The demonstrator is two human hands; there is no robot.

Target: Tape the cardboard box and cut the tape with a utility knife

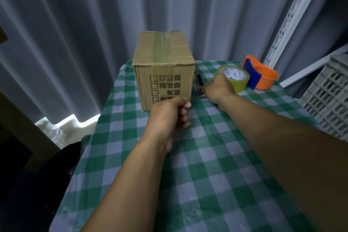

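Note:
A cardboard box [165,66] with black printed characters stands at the far left of the table, a strip of clear tape running over its top and down its front. My left hand [169,115] is curled loosely at the box's lower front corner, with nothing in it. My right hand [216,88] reaches between the box and a roll of yellowish tape [239,79]. Its fingers close around a dark utility knife [199,79], whose black end sticks out past the hand next to the box. Most of the knife is hidden under the hand.
An orange and blue tape dispenser [261,75] sits behind the tape roll. The table wears a green and white checked cloth [207,165]. A grey plastic crate [331,96] and a white slotted rail [290,15] stand at the right, with grey curtains behind.

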